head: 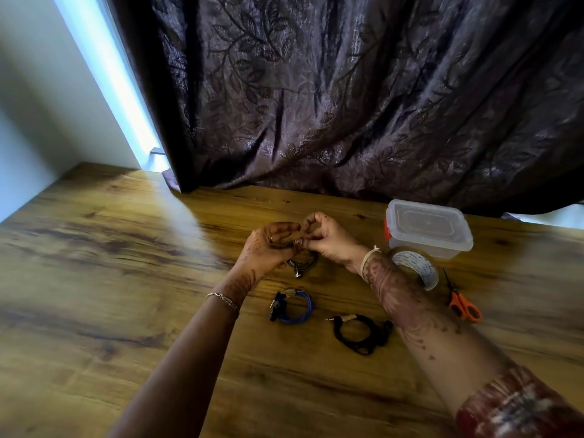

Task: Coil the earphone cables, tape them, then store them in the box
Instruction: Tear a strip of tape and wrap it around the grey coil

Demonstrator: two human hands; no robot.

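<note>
Above the wooden table (126, 279), my left hand (268, 248) grips a coiled dark earphone cable (305, 260), and an earbud hangs below the coil. My right hand (328, 238) pinches the same coil from the right, fingers curled. A blue coiled earphone (294, 306) lies on the table in front of my left wrist. To its right lies a black coiled earphone (360, 333). The clear plastic box (429, 229) stands at the back right with its lid on. A roll of clear tape (417, 268) sits just in front of the box, partly hidden by my right forearm.
Orange-handled scissors (463, 303) lie to the right of the tape. A dark patterned curtain (347, 90) hangs down onto the table's far edge. A white wall stands at the left.
</note>
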